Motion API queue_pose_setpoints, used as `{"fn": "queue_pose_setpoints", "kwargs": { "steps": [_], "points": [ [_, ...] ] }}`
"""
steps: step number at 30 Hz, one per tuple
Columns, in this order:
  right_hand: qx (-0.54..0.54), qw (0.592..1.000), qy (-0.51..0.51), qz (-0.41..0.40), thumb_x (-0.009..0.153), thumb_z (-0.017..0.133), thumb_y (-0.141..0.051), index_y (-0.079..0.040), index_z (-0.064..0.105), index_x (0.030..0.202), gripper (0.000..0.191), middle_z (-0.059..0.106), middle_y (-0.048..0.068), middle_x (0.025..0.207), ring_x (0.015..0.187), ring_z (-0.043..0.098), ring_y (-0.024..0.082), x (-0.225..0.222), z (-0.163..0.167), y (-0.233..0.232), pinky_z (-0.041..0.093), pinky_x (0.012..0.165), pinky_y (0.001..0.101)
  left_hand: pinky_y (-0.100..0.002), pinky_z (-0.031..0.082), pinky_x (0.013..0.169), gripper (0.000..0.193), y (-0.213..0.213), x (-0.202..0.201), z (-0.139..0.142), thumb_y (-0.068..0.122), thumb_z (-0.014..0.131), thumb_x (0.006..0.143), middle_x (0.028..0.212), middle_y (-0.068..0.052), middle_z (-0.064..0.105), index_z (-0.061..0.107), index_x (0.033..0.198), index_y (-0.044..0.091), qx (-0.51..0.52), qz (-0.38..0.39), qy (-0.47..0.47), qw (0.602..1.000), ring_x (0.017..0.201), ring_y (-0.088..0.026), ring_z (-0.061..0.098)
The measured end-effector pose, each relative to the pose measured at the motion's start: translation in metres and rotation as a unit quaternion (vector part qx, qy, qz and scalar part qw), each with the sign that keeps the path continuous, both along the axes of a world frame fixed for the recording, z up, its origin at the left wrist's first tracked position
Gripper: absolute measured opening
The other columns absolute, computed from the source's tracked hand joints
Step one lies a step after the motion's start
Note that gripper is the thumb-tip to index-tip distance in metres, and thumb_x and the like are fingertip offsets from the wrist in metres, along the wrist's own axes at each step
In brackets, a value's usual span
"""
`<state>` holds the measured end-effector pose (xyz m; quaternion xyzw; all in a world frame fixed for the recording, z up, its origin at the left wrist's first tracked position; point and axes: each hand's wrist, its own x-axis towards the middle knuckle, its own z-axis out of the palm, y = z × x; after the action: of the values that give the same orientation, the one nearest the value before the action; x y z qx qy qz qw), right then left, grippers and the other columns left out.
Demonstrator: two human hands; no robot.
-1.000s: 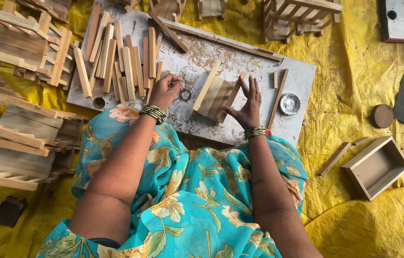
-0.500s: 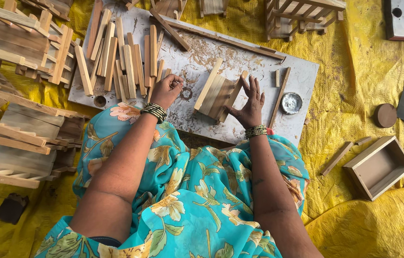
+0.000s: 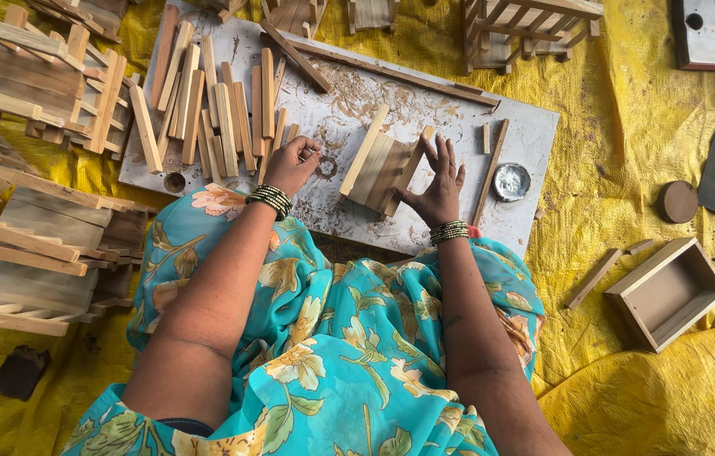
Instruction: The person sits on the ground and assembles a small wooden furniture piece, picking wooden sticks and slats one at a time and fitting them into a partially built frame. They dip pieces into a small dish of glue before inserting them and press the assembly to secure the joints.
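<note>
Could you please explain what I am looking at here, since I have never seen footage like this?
There is no machine here: a person works with two bare hands, and the single picture comes from a camera worn on that person's head, looking straight down over the lap. A white work board lies on yellow sheeting, scattered with sawdust. The right hand rests spread against a small assembly of wooden slats. The left hand is curled closed beside a small ring; whether it holds anything cannot be seen. A pile of loose wooden strips lies at the board's left end, a small round metal tin to the right. An open wooden box sits off the board, and finished slatted crates are stacked at the left.
</note>
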<state>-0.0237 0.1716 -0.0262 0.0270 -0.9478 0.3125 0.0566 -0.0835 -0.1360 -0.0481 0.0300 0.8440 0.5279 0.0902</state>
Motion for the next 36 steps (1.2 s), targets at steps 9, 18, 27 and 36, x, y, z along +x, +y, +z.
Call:
{"fn": "queue_pose_setpoints", "kwargs": {
  "steps": [9, 18, 27, 36],
  "points": [
    [-0.001, 1.0, -0.006, 0.001, 0.064, 0.095, -0.055, -0.025, 0.019, 0.163, 0.128, 0.045, -0.004, 0.164, 0.16, 0.014, 0.024, -0.002, -0.002, 0.001, 0.001, 0.123, 0.0618, -0.032, 0.055, 0.07, 0.024, 0.0, 0.0, -0.002, 0.026, 0.069, 0.093, 0.084, -0.003, 0.073, 0.071, 0.111, 0.01, -0.024, -0.002, -0.004, 1.0, 0.074, -0.014, 0.07],
    [-0.014, 1.0, -0.015, -0.006, 0.063, 0.095, -0.054, -0.025, 0.017, 0.163, 0.13, 0.046, -0.006, 0.164, 0.161, 0.014, 0.026, -0.003, 0.009, -0.007, -0.004, 0.122, 0.0647, -0.034, 0.054, 0.072, 0.029, 0.0, -0.002, 0.003, 0.03, 0.072, 0.091, 0.086, -0.004, 0.071, 0.071, 0.112, 0.01, -0.053, -0.015, -0.018, 0.998, 0.077, -0.017, 0.068],
    [-0.34, 0.933, 0.077, -0.089, 0.096, 0.076, -0.019, -0.019, 0.011, 0.166, 0.095, 0.055, 0.015, 0.154, 0.146, 0.048, 0.027, -0.009, 0.019, 0.001, 0.039, 0.117, 0.0442, -0.035, 0.055, 0.074, 0.031, 0.008, -0.01, 0.013, 0.032, 0.068, 0.096, 0.092, -0.004, 0.075, 0.071, 0.116, 0.009, -0.011, -0.006, -0.04, 0.999, 0.079, -0.016, 0.069],
    [-0.546, 0.796, -0.215, -0.147, 0.087, 0.05, 0.007, -0.017, 0.024, 0.159, 0.08, 0.069, 0.02, 0.13, 0.104, 0.07, 0.026, -0.004, 0.003, -0.009, 0.056, 0.08, 0.0344, -0.042, 0.056, 0.086, 0.024, 0.052, -0.02, -0.006, 0.019, 0.063, 0.094, 0.103, -0.014, 0.077, 0.075, 0.112, 0.008, -0.1, -0.05, -0.022, 0.993, 0.095, -0.029, 0.072]
  ]
}}
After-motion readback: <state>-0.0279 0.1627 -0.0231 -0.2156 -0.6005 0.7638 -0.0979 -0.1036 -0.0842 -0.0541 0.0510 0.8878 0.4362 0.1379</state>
